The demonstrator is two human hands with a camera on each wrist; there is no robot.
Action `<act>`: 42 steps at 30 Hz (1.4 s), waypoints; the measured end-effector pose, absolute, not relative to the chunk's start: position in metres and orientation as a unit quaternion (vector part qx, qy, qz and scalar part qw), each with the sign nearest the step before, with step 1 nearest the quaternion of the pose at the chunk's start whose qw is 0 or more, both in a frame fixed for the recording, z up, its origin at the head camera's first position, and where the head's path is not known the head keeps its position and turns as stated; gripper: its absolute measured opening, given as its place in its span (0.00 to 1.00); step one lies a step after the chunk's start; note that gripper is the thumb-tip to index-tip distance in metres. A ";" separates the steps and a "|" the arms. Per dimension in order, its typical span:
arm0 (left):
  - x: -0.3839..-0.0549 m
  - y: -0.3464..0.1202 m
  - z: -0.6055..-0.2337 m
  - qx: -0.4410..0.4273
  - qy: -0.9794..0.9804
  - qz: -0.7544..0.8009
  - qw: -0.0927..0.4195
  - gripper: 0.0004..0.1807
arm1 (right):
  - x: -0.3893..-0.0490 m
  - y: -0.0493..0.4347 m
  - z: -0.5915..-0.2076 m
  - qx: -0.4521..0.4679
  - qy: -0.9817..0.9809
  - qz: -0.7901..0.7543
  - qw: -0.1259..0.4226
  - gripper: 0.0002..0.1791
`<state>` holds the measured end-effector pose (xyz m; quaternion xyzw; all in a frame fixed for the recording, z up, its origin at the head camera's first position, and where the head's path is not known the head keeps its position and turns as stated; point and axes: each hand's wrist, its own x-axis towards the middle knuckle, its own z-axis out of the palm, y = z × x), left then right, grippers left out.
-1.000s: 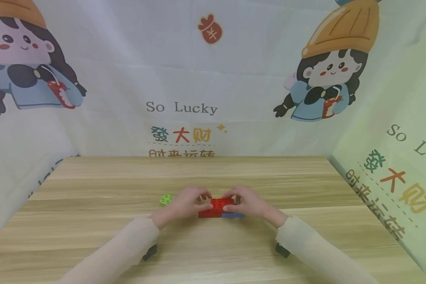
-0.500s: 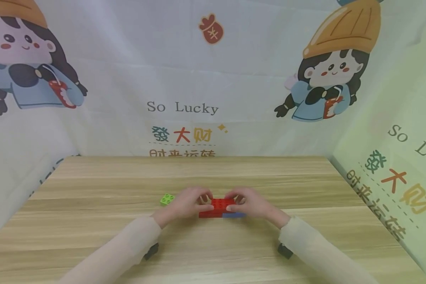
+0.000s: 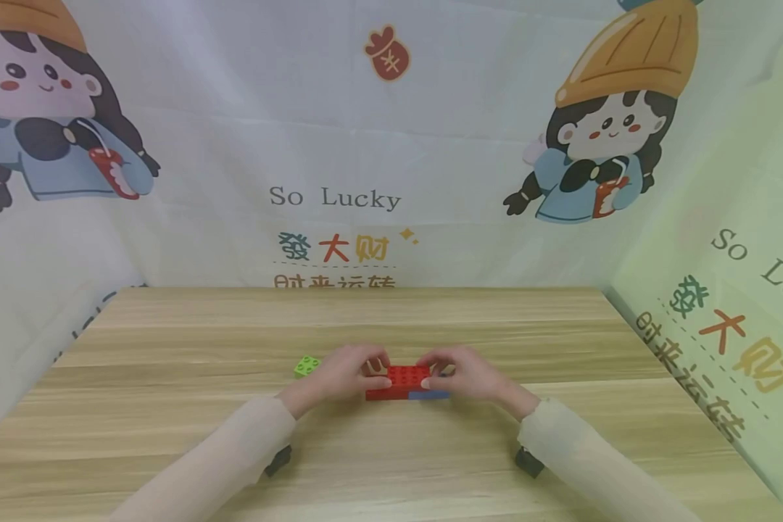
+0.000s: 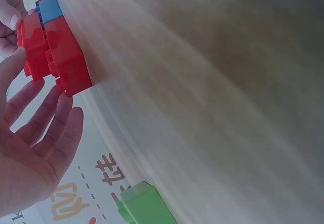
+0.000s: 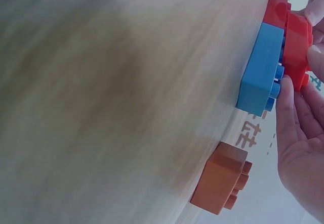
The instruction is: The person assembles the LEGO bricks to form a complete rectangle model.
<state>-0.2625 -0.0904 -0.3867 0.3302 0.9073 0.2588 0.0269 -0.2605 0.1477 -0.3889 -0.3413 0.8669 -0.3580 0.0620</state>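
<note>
A red toy building brick (image 3: pixel 407 375) lies across the joint of a lower red brick (image 3: pixel 386 395) and a blue brick (image 3: pixel 429 396), which stand end to end on the table. My left hand (image 3: pixel 341 375) pinches the upper brick's left end between thumb and fingers. At its right end my right hand (image 3: pixel 473 375) holds the same brick, thumb in front and fingers behind. In the left wrist view the upper brick (image 4: pixel 34 47) looks slightly apart from the lower one (image 4: pixel 68 57); whether the studs are fully pressed in I cannot tell.
Left of my left hand sits a lime green brick (image 3: pixel 307 365). A brown brick (image 5: pixel 221 178) stands beyond the blue one in the right wrist view, mostly hidden from the head view. Printed cloth (image 3: pixel 457 159) hangs behind the wooden table (image 3: pixel 391 464).
My right hand has slid a little to the right along the upper red brick, showing more of its studs. My left hand and the bricks stay nearly where they were.
</note>
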 end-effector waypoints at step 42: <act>-0.263 -0.089 -0.387 0.336 0.902 0.266 0.048 0.10 | -0.265 0.147 -0.389 -0.340 0.868 -0.352 0.084 0.15</act>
